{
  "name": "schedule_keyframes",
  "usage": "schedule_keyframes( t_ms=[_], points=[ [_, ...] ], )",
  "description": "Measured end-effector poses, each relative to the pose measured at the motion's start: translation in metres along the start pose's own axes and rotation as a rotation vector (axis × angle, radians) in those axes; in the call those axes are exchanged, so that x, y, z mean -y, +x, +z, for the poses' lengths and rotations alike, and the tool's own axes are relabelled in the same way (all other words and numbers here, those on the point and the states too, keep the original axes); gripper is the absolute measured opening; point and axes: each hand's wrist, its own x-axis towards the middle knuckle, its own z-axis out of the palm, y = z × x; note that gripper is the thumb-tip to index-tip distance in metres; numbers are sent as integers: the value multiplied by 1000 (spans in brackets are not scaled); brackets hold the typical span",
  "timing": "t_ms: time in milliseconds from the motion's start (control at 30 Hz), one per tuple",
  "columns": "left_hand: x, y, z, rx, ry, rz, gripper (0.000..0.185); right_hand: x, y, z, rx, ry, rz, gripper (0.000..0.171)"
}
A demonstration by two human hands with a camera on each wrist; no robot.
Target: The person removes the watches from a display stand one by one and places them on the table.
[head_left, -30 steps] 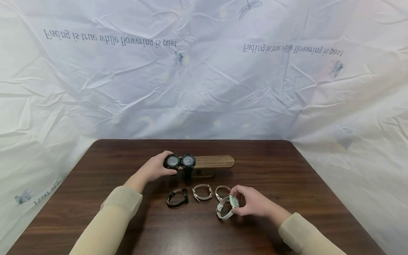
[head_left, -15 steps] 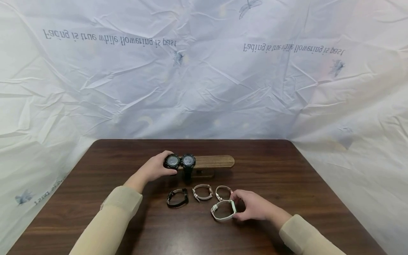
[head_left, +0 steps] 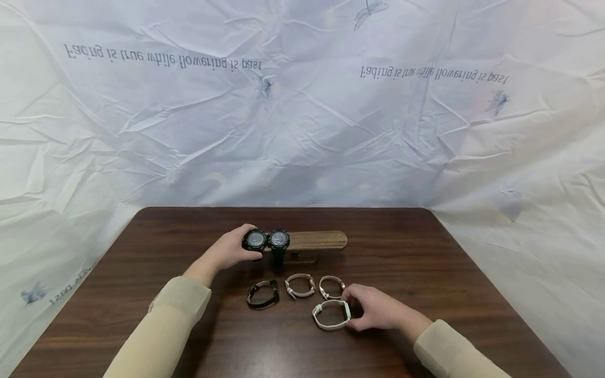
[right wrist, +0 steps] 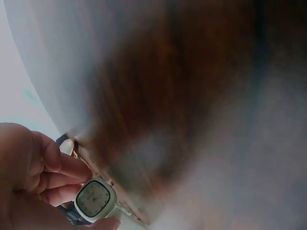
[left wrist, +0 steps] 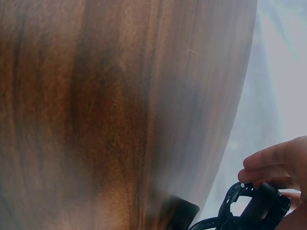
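Left hand: the left hand point(head_left: 230, 251) curls its fingers point(left wrist: 268, 165) round the chunky black round-faced watch point(head_left: 255, 240) at the left end of the walnut-brown wooden oblong watch stand point(head_left: 315, 240), its grip closed on that watch.
Second stand watch: a black round-faced sports watch point(head_left: 279, 240) sits on the stand, touching the first on its right.
Stand place: towards the far edge of the dark brown wooden desk point(head_left: 142, 315), near the middle of its width.
Right hand: the right hand point(head_left: 375, 308) pinches the case of the pale mint-white strap watch with a rounded square face point(head_left: 332, 315); the right wrist view shows thumb and fingers point(right wrist: 57, 168) clamped on the case point(right wrist: 95, 199).
Mint watch place: lying on the desk with its strap looped, nearer the front edge than the others, right of centre.
Row on desk: between stand and mint watch lie a black leather-strap watch point(head_left: 263, 293), a beige-strap watch point(head_left: 300, 285) and a slim pale pink-strap watch point(head_left: 330, 286), side by side, the last just beside the right fingertips.
Surround: crinkled white printed sheet point(head_left: 302, 105) behind and beside the desk.
Sleeves: beige sleeves point(head_left: 160, 331) cover both forearms.
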Motion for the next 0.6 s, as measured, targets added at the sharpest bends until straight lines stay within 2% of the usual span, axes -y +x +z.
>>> schedule_keyframes(
  t_ms=[600],
  points=[
    [1,1,1,-4,2,0,71,0,0,-1,-16,-8,-13,39]
  ],
)
